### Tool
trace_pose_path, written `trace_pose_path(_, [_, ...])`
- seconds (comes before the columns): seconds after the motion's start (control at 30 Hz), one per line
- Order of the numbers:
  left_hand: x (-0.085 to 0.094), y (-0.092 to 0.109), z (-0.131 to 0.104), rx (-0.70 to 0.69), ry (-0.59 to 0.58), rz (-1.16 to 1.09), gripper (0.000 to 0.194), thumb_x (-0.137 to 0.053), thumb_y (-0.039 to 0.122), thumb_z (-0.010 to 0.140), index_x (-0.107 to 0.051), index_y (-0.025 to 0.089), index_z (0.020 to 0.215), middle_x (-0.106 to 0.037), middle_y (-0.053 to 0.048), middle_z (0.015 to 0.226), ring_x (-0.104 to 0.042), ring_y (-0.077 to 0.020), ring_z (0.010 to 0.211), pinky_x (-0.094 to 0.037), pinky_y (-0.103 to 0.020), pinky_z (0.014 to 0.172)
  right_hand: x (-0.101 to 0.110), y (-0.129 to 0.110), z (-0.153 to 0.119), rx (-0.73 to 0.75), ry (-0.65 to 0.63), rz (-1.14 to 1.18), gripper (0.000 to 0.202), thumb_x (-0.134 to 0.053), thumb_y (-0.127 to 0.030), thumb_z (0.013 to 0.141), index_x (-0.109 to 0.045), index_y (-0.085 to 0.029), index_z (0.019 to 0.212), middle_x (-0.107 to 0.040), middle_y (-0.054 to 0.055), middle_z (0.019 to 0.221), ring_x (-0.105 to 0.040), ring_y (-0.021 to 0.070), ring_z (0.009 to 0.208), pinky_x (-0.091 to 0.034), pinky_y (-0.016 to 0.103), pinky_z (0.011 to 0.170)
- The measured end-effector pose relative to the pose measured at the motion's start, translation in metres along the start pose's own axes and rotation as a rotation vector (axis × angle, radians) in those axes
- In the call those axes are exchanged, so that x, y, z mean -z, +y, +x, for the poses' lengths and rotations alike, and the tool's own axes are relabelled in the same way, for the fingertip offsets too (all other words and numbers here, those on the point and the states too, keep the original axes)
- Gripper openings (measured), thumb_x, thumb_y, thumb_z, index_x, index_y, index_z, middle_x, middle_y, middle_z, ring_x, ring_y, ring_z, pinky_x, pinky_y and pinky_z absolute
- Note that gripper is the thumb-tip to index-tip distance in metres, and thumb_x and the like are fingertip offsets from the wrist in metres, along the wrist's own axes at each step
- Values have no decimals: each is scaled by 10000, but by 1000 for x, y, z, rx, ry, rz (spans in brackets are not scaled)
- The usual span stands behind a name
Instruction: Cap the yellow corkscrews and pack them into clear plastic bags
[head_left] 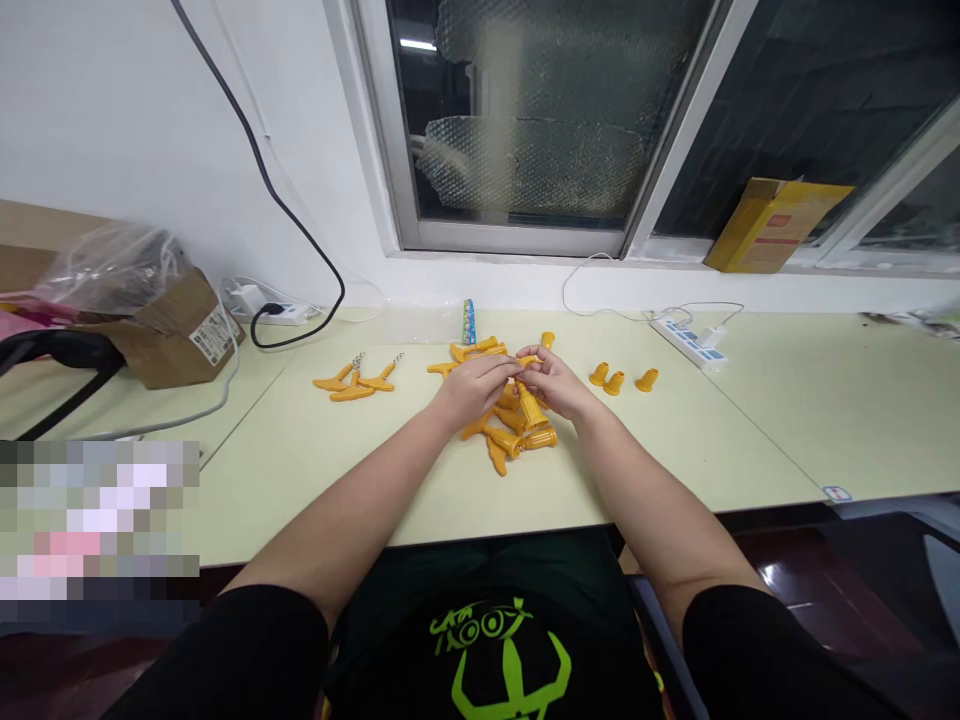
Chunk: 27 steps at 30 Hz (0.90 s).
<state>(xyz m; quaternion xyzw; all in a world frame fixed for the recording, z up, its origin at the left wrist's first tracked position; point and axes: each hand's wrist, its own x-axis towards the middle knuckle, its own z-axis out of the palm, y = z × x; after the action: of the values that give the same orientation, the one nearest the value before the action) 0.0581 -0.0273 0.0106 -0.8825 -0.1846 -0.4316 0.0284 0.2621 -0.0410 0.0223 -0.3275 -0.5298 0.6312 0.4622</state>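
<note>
Over the middle of the table, my left hand [480,385] and my right hand [553,381] come together at one yellow corkscrew [532,407]. Its flared sleeve points down toward me, and fingers of both hands close around its handle end. Under and around my hands lies a pile of more yellow corkscrews [504,440], some with sleeves on. To the left, several T-shaped handles with bare metal spirals [352,390] lie loose. On the right, three separate yellow sleeves [615,383] stand on the table.
A clear plastic bag [420,322] with a blue printed strip lies behind the pile. Power strips [688,342] sit along the wall with cables. At the left are a cardboard box [180,330] and a black cable [262,170]. A yellow carton [776,228] leans at the window.
</note>
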Motion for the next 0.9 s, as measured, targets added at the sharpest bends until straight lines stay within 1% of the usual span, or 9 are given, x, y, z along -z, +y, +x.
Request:
trace_pose_path(0.13, [3, 1, 6, 15, -28, -72, 310, -539, 158, 975, -660, 204, 1258, -706, -136, 1265, -655, -236, 1230, -551, -452, 1050, -1, -10, -4, -134, -26, 111, 410, -800, -209, 763, -560, -228, 1095, -707, -39, 777, -699, 121, 692, -545, 201, 630])
trace_pose_path(0.27, [6, 1, 8, 97, -114, -159, 192, -597, 199, 951, -678, 208, 1124, -736, -105, 1135, -692, -235, 1108, -559, -423, 985, 6, -14, -9, -265, -66, 202, 307, -737, -160, 853, -573, -217, 1107, -724, -11, 847, -720, 121, 733, -580, 180, 610])
trace_pose_path(0.4, [13, -1, 4, 253, -171, -156, 134, -612, 271, 937, -683, 202, 1026, -736, -72, 971, -698, -231, 929, -559, -388, 851, 21, -17, -16, -356, -53, 311, 171, -596, -280, 985, -558, -218, 1139, -748, 42, 894, -768, 169, 787, -630, 227, 605])
trace_pose_path(0.47, [16, 0, 1, 348, -182, -166, 168, -636, 308, 915, -680, 200, 1036, -732, -68, 974, -691, -233, 916, -557, -383, 831, 27, -18, -19, -356, -74, 337, 179, -513, -342, 1033, -555, -210, 1147, -752, 54, 882, -775, 176, 772, -628, 224, 584])
trace_pose_path(0.53, [18, 0, -1, 440, -171, -222, 229, -671, 337, 887, -670, 203, 1073, -730, -72, 1050, -693, -239, 969, -563, -383, 856, 32, -18, -19, -343, -99, 343, 235, -464, -390, 1054, -558, -200, 1155, -759, 66, 892, -774, 171, 745, -626, 219, 573])
trace_pose_path(0.63, [17, -1, -4, 570, -105, -384, 292, -717, 394, 860, -656, 191, 1062, -722, -85, 1095, -706, -239, 989, -580, -390, 890, 37, -17, -16, -366, -104, 323, 288, -437, -415, 1060, -569, -172, 1142, -773, 101, 912, -751, 146, 668, -624, 208, 575])
trace_pose_path(0.7, [14, -3, -7, 652, -50, -536, 327, -743, 426, 845, -648, 175, 1032, -725, -96, 1053, -722, -240, 956, -595, -401, 892, 39, -15, -12, -384, -83, 304, 228, -478, -358, 1040, -579, -166, 1111, -779, 108, 904, -716, 119, 601, -611, 187, 560])
trace_pose_path(0.8, [11, -8, -13, 750, 22, -713, 399, -783, 448, 819, -638, 166, 1061, -727, -113, 1051, -733, -248, 953, -604, -411, 891, 39, -9, -6, -379, -34, 259, 137, -605, -267, 951, -606, -177, 1053, -782, 97, 879, -662, 99, 541, -590, 178, 532])
trace_pose_path(0.9, [10, -9, -22, 788, 84, -752, 416, -796, 468, 810, -637, 174, 1057, -719, -109, 1073, -724, -234, 969, -599, -396, 905, 35, -2, -1, -336, 30, 149, 174, -721, -280, 857, -640, -183, 976, -774, 85, 847, -662, 113, 576, -590, 205, 549])
